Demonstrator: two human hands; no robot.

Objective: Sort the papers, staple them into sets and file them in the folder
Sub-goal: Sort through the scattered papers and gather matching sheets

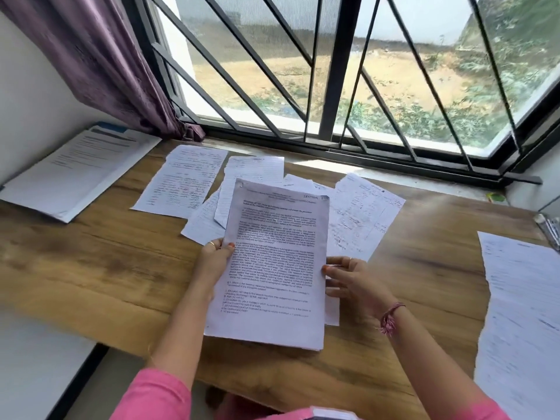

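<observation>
A thick stack of printed pages is lifted above the wooden table at the centre of the view. My left hand grips its left edge, thumb on top. My right hand holds the right edge, thumb on the top page and fingers behind. Loose handwritten sheets lie beyond the stack: one at the back left, lined ones partly hidden behind the stack, and one to the right. Another pile of papers lies at the right edge.
A white folder with printed sheets on top lies at the far left of the table by the wall. A purple curtain hangs over the barred window. A small metal object, perhaps a stapler, sits at the far right.
</observation>
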